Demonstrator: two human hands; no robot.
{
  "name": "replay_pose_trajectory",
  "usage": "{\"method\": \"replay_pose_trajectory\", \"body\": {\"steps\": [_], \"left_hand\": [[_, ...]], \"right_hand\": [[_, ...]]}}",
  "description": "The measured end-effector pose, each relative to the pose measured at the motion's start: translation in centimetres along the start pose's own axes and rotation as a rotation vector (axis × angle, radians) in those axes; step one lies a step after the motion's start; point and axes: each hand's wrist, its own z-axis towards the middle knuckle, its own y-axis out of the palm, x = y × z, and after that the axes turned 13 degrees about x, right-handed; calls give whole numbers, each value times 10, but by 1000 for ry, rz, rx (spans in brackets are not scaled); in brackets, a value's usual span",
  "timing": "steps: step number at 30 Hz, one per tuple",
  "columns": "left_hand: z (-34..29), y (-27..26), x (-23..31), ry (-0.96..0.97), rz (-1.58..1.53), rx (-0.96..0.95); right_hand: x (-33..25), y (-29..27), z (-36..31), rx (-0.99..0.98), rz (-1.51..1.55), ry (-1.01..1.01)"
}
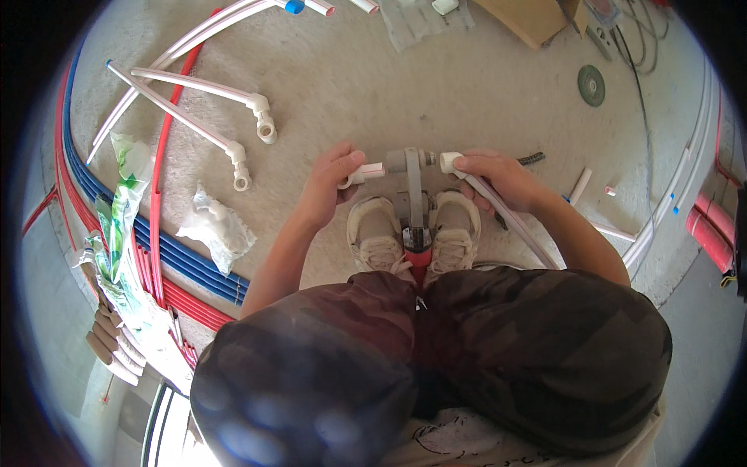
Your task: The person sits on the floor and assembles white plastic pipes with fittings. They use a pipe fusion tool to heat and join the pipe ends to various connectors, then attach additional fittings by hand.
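My left hand [325,185] is closed round a short white plastic pipe piece [373,170], with a white fitting partly hidden under the fingers. Its free end points right, at a pipe fusion welder [414,191] with grey heating sockets and a red handle [418,261]. The welder stands between my shoes [372,233]. On its other side, my right hand [502,177] grips a white elbow fitting [449,162] joined to a long white pipe [517,226] that slants down to the right. The elbow's mouth faces the welder's right socket, a small gap apart.
Two white pipes with elbow fittings [241,177] lie at the left. Beyond them run red pipes [166,144] and blue pipes [191,257], near a clear bag of fittings [218,226]. A cutting disc [591,85], a black cable [640,93] and pipe offcuts [580,187] lie right.
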Motion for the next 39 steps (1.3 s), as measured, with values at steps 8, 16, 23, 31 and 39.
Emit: {"method": "replay_pose_trajectory", "body": {"steps": [8,16,23,31,39], "left_hand": [[18,11,-13,143,143,124],[24,14,-20,118,87,128],[25,18,-23,195,186,191],[27,20,-14,216,249,188],[24,25,-10,120,199,203]], "right_hand": [[10,3,26,-53,-30,-7],[5,-4,34,-169,-77,-28],[2,-3,37,-190,-87,22],[12,0,41,-223,-15,36],[6,0,41,-233,-32,89]]}}
